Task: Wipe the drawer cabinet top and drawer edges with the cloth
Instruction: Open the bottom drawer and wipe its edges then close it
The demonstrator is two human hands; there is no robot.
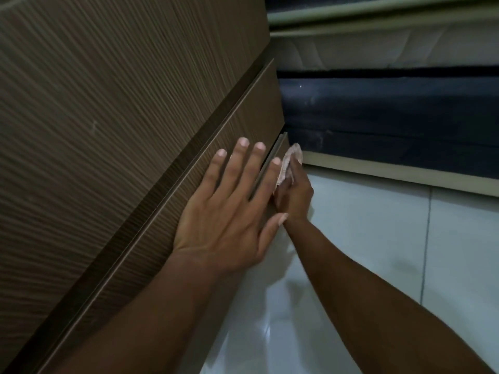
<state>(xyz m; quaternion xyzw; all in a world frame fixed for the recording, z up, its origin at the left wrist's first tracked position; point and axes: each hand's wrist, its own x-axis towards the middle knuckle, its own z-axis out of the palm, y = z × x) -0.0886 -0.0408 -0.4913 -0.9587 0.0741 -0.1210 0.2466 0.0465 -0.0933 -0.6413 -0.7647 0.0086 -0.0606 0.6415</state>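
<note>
Pale cloth, gripped by right hand, touches drawer edge beside open floor.

We are seeing dim, soft light; the floor tiles are catching pale glare, and edges are bowing.

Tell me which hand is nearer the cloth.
Right. The right hand holds the cloth against the drawer edge; the left hand lies flat on the drawer front, its fingers just beside the cloth.
</note>
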